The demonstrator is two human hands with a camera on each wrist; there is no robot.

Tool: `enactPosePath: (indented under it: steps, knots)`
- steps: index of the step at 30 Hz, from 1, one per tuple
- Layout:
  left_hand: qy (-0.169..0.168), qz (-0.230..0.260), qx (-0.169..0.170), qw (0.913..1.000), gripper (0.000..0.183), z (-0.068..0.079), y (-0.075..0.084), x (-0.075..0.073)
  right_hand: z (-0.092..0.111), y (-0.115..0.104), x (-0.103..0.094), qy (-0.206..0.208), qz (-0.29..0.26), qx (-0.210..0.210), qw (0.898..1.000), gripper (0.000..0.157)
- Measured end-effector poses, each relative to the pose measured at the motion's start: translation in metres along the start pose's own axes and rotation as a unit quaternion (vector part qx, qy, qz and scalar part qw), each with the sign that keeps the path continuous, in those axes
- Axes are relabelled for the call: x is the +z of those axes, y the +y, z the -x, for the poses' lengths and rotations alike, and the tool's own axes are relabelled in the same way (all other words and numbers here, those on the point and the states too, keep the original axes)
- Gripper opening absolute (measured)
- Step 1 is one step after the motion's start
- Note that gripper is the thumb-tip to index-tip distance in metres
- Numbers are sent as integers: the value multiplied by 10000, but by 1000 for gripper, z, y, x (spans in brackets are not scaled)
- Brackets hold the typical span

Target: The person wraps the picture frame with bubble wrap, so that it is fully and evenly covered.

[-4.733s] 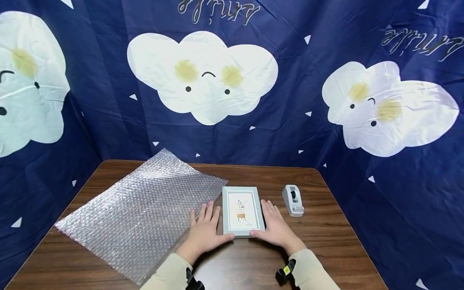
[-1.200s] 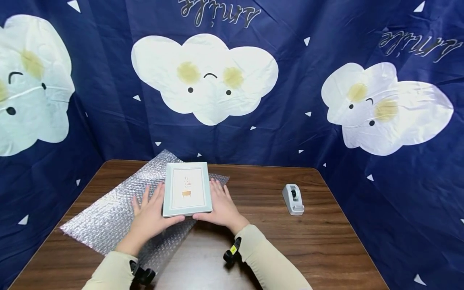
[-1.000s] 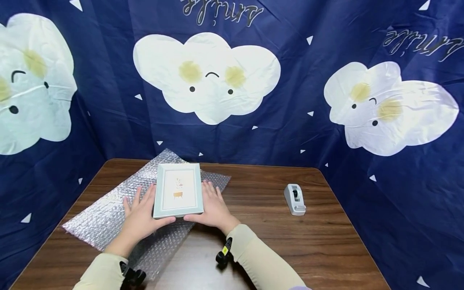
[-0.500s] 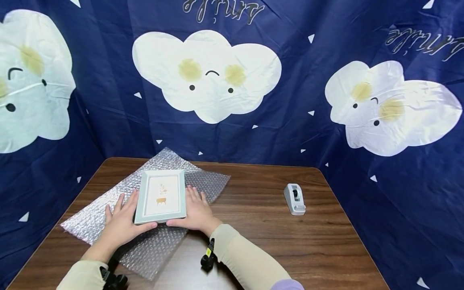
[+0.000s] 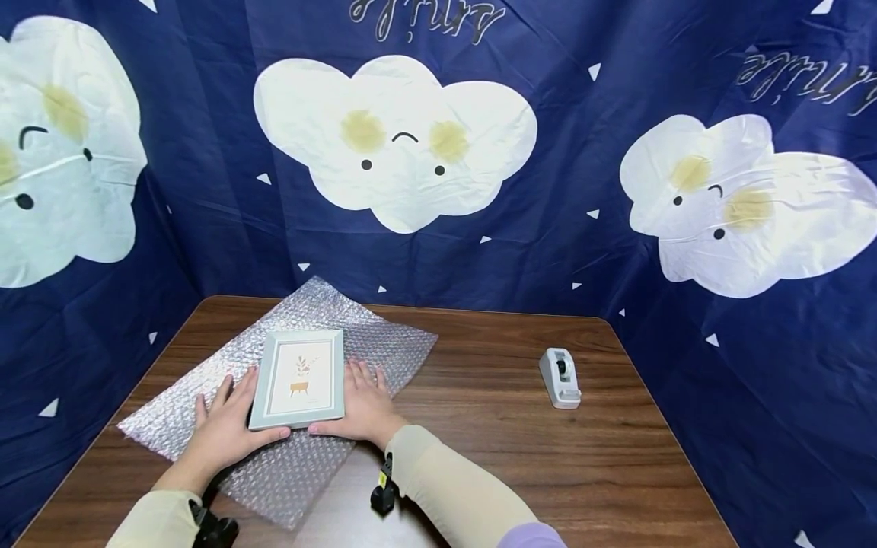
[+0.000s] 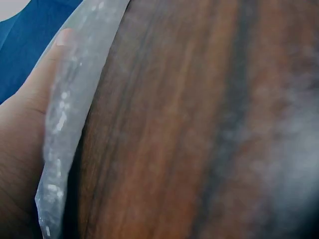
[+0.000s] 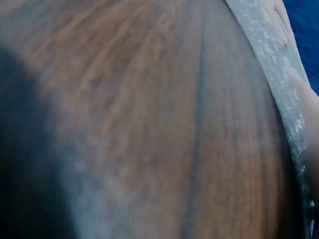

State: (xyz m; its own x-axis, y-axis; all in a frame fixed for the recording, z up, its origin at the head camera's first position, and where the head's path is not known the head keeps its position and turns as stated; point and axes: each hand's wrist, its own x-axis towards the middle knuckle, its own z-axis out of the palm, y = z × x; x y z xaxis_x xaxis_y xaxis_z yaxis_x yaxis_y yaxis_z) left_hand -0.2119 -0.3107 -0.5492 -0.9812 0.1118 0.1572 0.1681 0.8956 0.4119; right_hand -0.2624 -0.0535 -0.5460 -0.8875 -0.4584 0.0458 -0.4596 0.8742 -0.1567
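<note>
Two hands [image 5: 222, 428] [image 5: 365, 407] — one frame [image 5: 299, 378]; one sheet [image 5: 281, 487]

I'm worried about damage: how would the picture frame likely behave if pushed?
The picture frame would probably stay stiff, given its straight, sturdy-looking border. It seems unlikely to roll or tip, being broad and flat. Bubble wrap beneath looks pliable, so might ruckle.

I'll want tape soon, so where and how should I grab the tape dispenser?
Probably pinch the tape dispenser across its long sides, coming from above with the right hand, which is nearer but occupied at the picture frame. The dispenser stands upright on the table, long and narrow, with both sides clear. Its low near end offers less to hold.
</note>
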Motion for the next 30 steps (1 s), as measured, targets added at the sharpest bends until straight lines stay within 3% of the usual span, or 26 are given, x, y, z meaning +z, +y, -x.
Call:
enactPosePath:
  steps: [17, 30]
  knots:
    - [-204, -455, -223, 9985, 129, -5, -5, 6, -4, -3, 5, -135, 142, 212, 9996, 129]
    - [-156, -520, -82, 9985, 128, -8, 13, 18, 14, 17, -2, -182, -25, 318, 9993, 129]
